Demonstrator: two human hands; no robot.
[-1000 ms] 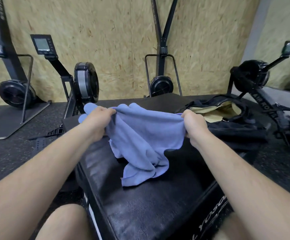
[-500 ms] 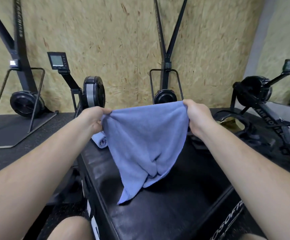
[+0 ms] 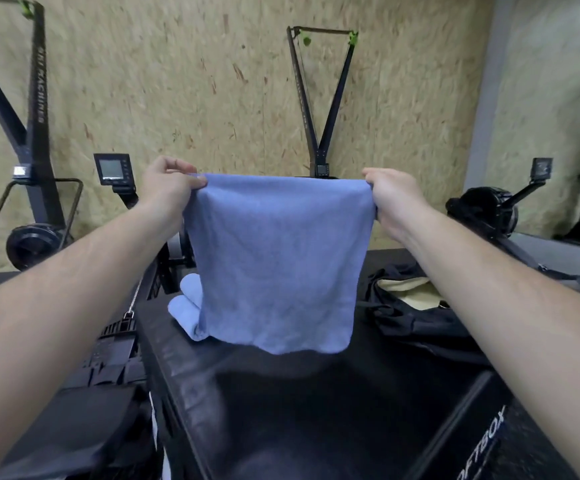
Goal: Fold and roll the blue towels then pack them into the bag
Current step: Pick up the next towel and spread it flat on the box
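- Our left hand (image 3: 169, 183) pinches the blue towel (image 3: 278, 265) at its top left corner; our right hand (image 3: 390, 199) pinches the top right corner.
- The towel hangs flat below both grips, top edge running left to right, hem near the black worktop (image 3: 316, 393).
- A rolled blue towel (image 3: 188, 306) lies behind its lower left corner.
- The bag (image 3: 416, 306) sits open to the right, nearer our right hand.
- We judge laying it flat comes next.
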